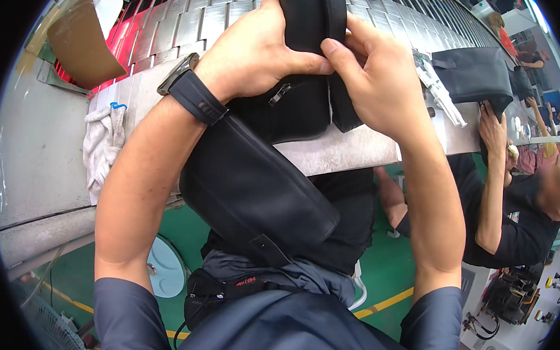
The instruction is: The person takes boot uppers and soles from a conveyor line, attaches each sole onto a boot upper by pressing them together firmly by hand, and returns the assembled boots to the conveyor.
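Observation:
A black leather-like bag (254, 186) lies partly on the bench edge and hangs down over my lap. My left hand (251, 53) grips its upper part, thumb pressed flat along the dark band (313, 24), with the other fingers hidden behind. From the other side my right hand (383, 79) pinches the band's edge between thumb and fingers, and the two thumb tips almost meet. Just below the thumbs a metal zipper pull (280, 94) shows on the black fabric. A watch with a dark strap is on my left wrist.
A slatted metal conveyor (199, 19) runs beyond the bench (332, 153). White gloves (106, 142) lie at the left, near a brown board (87, 44). White tools (439, 88) lie right of my hand. A co-worker's hand (493, 130) touches another black bag (472, 74). A round stool (164, 267) stands below.

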Available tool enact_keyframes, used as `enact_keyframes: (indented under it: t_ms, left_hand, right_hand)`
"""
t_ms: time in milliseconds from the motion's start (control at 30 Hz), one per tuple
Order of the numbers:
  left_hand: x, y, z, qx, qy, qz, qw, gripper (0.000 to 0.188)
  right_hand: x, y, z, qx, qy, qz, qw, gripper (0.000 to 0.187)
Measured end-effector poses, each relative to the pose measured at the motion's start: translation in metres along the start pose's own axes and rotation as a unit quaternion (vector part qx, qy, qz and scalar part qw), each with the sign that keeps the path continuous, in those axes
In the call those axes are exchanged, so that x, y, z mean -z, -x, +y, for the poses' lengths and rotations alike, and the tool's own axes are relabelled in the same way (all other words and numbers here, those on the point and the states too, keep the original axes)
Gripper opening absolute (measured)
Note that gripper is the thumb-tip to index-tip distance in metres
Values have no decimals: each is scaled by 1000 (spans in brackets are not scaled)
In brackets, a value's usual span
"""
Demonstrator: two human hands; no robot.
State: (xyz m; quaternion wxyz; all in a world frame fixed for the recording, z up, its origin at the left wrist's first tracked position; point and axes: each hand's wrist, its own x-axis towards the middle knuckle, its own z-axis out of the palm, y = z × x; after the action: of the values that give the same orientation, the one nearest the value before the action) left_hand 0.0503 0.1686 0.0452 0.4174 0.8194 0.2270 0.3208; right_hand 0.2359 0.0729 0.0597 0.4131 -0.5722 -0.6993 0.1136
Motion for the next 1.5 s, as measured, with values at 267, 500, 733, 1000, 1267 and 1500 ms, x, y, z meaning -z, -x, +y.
enact_keyframes:
  t_ms: [267, 500, 733, 1000, 1267, 1500]
  left_hand:
    - [-1, 4, 5, 30, 0, 15, 999, 65]
    - [-5, 8, 26, -109, 10, 57, 992, 71]
    - [-3, 3, 5, 25, -36, 34, 998, 65]
    - [-5, 1, -2, 67, -145, 27, 987, 68]
    - [-10, 13, 12, 97, -187, 43, 977, 88]
    - [-8, 12, 14, 97, -195, 48, 975, 89]
  right_hand:
    - [4, -2, -9, 9, 78, 0, 997, 22]
    - [2, -3, -10, 1, 8, 4, 1000, 23]
    - [3, -3, -8, -16, 70, -3, 997, 23]
    - [-5, -3, -23, 28, 269, 32, 962, 35]
    - [57, -46, -11, -43, 67, -175, 981, 60]
    - [54, -64, -9, 10, 47, -209, 977, 47]
